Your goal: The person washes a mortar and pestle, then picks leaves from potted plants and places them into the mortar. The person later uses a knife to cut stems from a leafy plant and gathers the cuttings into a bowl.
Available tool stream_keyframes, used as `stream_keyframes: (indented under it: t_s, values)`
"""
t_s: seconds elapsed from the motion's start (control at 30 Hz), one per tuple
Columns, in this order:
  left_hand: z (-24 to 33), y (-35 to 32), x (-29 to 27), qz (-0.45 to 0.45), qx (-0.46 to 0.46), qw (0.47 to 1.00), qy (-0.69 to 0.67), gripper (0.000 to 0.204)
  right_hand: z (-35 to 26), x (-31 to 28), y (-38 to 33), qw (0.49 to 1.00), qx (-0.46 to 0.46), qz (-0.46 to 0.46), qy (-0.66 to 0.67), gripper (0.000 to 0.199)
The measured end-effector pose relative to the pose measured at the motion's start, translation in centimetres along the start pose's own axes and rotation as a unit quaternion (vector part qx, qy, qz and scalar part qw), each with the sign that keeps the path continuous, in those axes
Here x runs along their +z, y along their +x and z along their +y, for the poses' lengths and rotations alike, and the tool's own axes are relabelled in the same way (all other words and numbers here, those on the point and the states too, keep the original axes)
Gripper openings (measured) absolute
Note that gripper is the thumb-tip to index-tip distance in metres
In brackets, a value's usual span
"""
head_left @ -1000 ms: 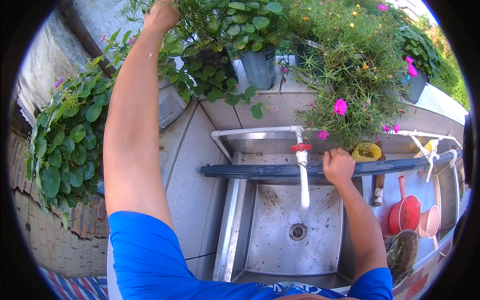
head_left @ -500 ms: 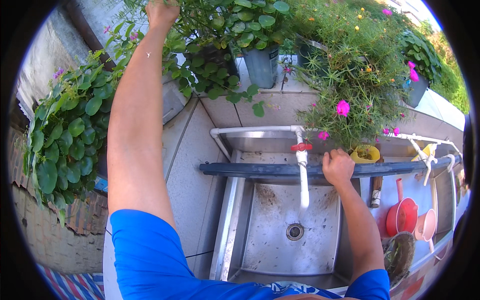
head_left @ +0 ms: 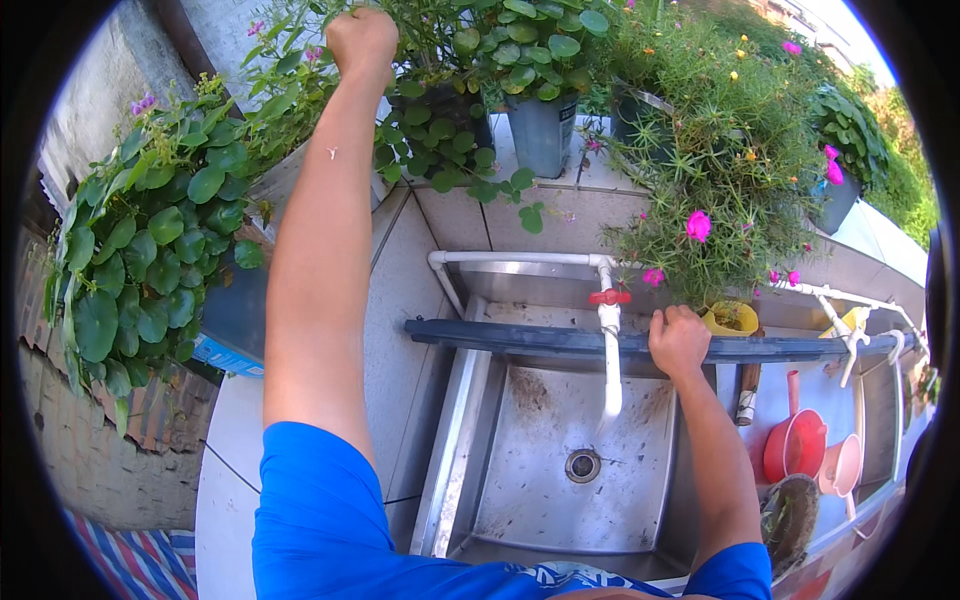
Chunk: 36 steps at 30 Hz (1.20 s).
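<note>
Left hand (head_left: 362, 42), curled, beside leafy green plants (head_left: 430, 130); right hand (head_left: 680, 340), curled over long dark-grey bar (head_left: 520, 338) crossing rectangular stainless-steel sink (head_left: 530, 490); red-handled white pipe tap (head_left: 612, 350).

The back of the left hand (head_left: 361, 45) hides its fingertips, so whether they hold anything cannot be told. The right hand (head_left: 680, 342) has its fingertips hidden beyond the dark rail (head_left: 510, 338), which also covers the base of the yellow container (head_left: 733, 317). The pale speck (head_left: 332, 153) on the left forearm (head_left: 318, 270) is too small to identify. The lower rim cuts off the blue shirt (head_left: 320, 505) and striped cloth (head_left: 140, 560).
</note>
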<state>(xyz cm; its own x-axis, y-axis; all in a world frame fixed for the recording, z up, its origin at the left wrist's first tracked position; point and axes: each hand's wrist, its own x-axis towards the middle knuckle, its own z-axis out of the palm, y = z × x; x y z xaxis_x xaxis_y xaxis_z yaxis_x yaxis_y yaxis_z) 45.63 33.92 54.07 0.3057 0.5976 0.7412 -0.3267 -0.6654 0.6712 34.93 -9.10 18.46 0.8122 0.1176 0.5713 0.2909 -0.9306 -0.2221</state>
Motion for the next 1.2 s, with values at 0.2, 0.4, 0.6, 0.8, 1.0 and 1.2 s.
stream_keyframes:
  t_s: [0.2,0.4,0.6,0.8,1.0,1.2]
  values:
    - [0.5,-5.1,-0.2,-0.123,-0.216,0.938,-0.242,0.022,-0.3,-0.1,-0.1,1.000,-0.002,-0.012,0.004,0.026]
    - [3.0,-4.8,1.5,-0.210,-0.296,0.895,-0.261,0.018,-0.3,0.0,-0.1,1.000,-0.004,-0.004,-0.002,0.027]
    - [3.6,-3.6,3.4,-0.238,-0.318,0.876,-0.273,0.023,-0.1,0.1,-0.3,1.000,0.000,-0.002,-0.007,0.026]
    - [2.2,-1.4,5.0,-0.252,-0.342,0.860,-0.284,0.024,-0.8,-0.3,0.0,1.000,-0.004,0.002,0.001,0.026]
    - [3.2,-2.2,4.7,-0.273,-0.320,0.866,-0.271,0.024,-0.3,-0.1,-0.1,1.000,-0.003,-0.003,0.001,0.026]
    - [3.6,-2.0,4.1,-0.254,-0.291,0.839,-0.382,0.019,-0.3,-0.3,-0.2,1.000,-0.001,0.004,-0.009,0.026]
